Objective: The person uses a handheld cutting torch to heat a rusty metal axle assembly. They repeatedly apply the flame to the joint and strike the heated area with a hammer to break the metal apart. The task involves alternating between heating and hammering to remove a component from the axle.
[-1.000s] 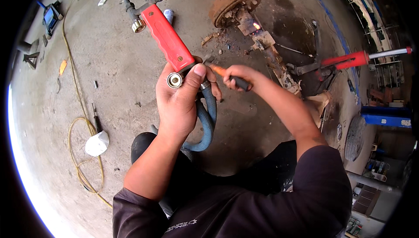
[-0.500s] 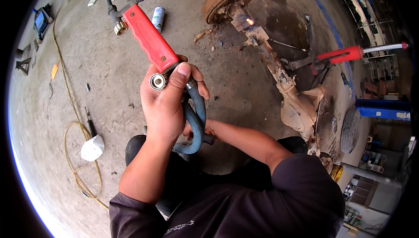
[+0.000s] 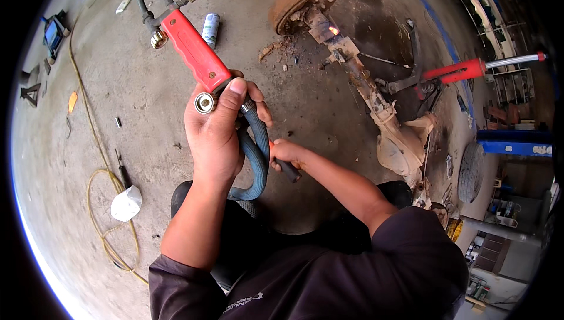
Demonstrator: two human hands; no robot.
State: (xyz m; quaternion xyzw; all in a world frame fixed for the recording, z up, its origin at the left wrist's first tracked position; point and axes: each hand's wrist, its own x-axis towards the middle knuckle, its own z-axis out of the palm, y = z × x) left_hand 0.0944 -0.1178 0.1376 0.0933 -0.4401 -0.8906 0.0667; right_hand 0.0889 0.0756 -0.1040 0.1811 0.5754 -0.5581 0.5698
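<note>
My left hand (image 3: 212, 129) is closed around the base of a red-handled cutting torch (image 3: 195, 49) with brass valve knobs. Its thumb lies over the end near a knob, and the torch points away to the far left. Blue-grey hoses (image 3: 257, 138) loop down from that end. To their right, my right hand (image 3: 288, 151) grips a tool with a dark handle end (image 3: 291, 171) and a bit of orange-red; the hoses hide the rest of it. Far right of the torch lies a rusty vehicle axle (image 3: 367, 88) with a small glowing orange spot and a brake drum (image 3: 302, 4).
A red jack (image 3: 455, 73) stands by the axle. A spray can (image 3: 211, 29) is on the concrete beyond the torch. At left lie a yellow hose (image 3: 89, 188), a white cup-like object (image 3: 126, 204) and a dark-framed device (image 3: 54, 33). A tyre (image 3: 470, 174) and shelving are at right.
My right hand has come forward and out from behind the hoses, bringing the dark-handled tool into clearer view. My left hand and the torch have shifted slightly left.
</note>
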